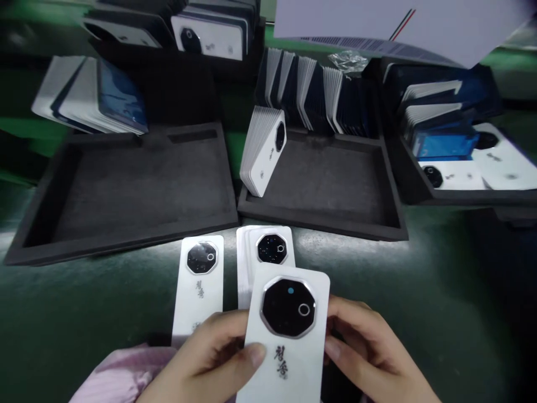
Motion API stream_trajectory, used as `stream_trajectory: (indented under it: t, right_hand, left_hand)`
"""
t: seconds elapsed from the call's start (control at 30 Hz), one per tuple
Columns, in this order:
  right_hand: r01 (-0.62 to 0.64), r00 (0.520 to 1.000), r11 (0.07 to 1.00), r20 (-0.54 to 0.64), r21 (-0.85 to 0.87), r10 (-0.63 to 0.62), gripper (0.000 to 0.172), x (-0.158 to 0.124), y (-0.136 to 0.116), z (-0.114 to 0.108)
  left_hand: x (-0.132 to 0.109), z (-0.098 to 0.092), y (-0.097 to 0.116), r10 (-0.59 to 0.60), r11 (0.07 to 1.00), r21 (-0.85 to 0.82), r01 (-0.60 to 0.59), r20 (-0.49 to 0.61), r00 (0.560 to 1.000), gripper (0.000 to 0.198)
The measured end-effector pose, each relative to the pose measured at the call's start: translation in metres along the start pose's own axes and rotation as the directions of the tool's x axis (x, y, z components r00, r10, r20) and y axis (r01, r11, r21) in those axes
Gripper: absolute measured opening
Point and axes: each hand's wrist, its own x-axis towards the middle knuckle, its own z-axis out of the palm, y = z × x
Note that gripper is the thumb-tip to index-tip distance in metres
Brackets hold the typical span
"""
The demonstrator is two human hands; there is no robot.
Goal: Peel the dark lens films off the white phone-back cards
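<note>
A white phone back cover [289, 336] with a black octagonal camera panel is held up near the bottom middle. My left hand [210, 364] grips its left edge, thumb on the face. My right hand [369, 352] holds the right edge with curled fingers. Just behind it on the green mat lies a small stack of the same covers [264, 249]. A single cover [199, 280] lies flat to the left of that stack.
A shallow black foam tray [126, 190] sits at the left. A second black tray [335, 190] at the middle holds several upright rows of covers [264, 148]. More trays with covers stand at the right [461, 168] and back. A white sheet [377, 22] hangs at top right.
</note>
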Motion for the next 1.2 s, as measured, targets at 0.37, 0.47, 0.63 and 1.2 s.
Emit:
stream_trajectory:
  t: [0.37, 0.47, 0.63, 1.2]
  right_hand:
    - [0.042, 0.996, 0.999, -0.079, 0.012, -0.041, 0.014, 0.022, -0.014, 0.03]
    - [0.06, 0.993, 0.998, -0.104, -0.007, -0.061, 0.014, 0.022, -0.013, 0.029]
    - [0.079, 0.989, 0.996, -0.118, -0.037, -0.083, 0.015, 0.024, -0.013, 0.027]
    - [0.214, 0.968, 0.966, -0.099, -0.144, -0.23, 0.026, 0.014, 0.001, 0.023]
  left_hand:
    - [-0.007, -0.009, -0.021, 0.048, 0.994, 0.097, -0.041, -0.068, 0.997, 0.026]
    - [-0.002, -0.005, -0.007, 0.116, 0.983, 0.139, -0.123, 0.058, 0.992, 0.023]
    - [0.002, -0.007, 0.0, 0.17, 0.952, 0.236, -0.195, 0.121, 0.978, 0.026]
    - [0.003, -0.011, 0.0, 0.076, 0.983, -0.178, -0.04, 0.203, 0.976, 0.031]
